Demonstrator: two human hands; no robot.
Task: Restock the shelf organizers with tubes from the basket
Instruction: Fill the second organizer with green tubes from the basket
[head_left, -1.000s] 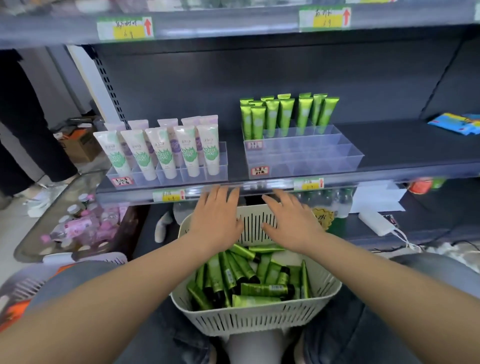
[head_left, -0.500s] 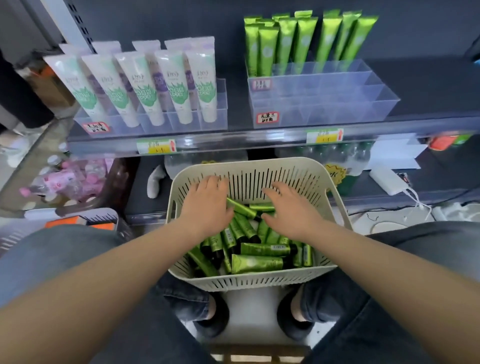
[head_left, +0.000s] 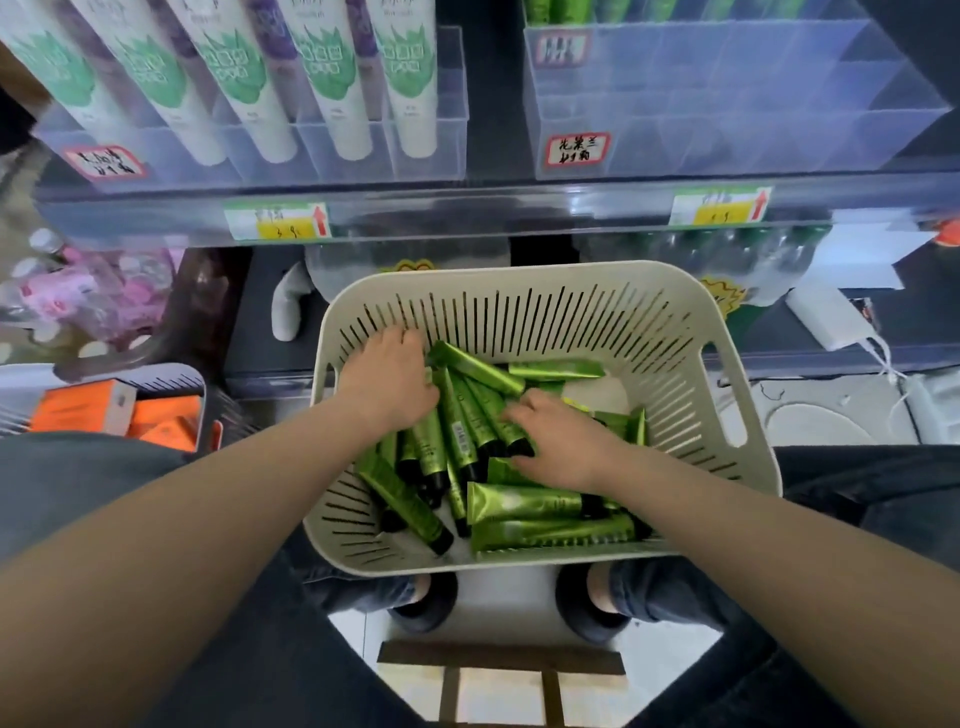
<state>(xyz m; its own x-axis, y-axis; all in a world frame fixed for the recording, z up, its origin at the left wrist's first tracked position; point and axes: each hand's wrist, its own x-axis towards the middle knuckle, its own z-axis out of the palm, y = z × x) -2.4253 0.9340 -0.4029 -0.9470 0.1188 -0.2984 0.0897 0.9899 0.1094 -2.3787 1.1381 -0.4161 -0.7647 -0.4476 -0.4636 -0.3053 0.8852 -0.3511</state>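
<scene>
Little here reads cleanly. The right organizer (head_left: 727, 104) carries a red-bordered white sticker (head_left: 577, 149) with handwritten Chinese characters in two rows, the first seemingly 花菜兰; a second sticker (head_left: 562, 48) higher up is blurred. The left organizer (head_left: 426, 145) has a similar handwritten sticker (head_left: 104, 162), illegible. On the shelf edge (head_left: 467, 213), two green-and-yellow price tags (head_left: 278, 221) (head_left: 719, 207) each show a red upward arrow and smeared digits. The white tubes (head_left: 332, 78) bear green block lettering, unreadable. One green tube (head_left: 457, 431) shows a small barcode.
</scene>
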